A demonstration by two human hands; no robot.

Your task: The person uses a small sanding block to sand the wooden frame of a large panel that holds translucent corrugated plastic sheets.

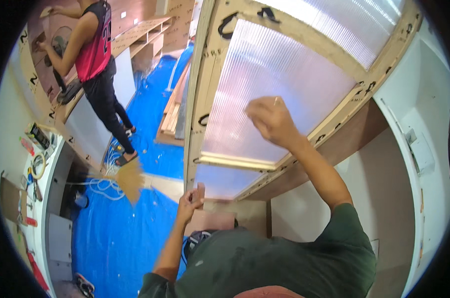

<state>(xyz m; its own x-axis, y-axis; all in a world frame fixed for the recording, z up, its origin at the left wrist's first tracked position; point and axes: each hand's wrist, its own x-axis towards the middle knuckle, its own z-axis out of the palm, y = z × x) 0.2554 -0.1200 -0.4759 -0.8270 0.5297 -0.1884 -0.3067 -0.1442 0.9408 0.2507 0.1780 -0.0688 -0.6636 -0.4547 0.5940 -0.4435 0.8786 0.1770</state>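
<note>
In front of me stands a door-like frame [203,94] covered in tan film with black marks. It holds ribbed translucent panels [284,74]. My right hand [272,121] is raised before the middle panel, its fingers pinched together. Whatever they hold, if anything, is too small to make out. Lower and to the left, my left hand [187,204] grips a small flat brownish piece [200,191], held upright near the frame's bottom left corner. I cannot tell whether the right fingertips touch the panel.
Blue sheeting [130,238] covers the floor, with a broom head [128,181] and white cable [103,187] on it. Wood strips [173,111] lie farther back. Another person [98,59] works at far left. A cluttered white counter [48,174] borders the left, white cabinetry [408,129] the right.
</note>
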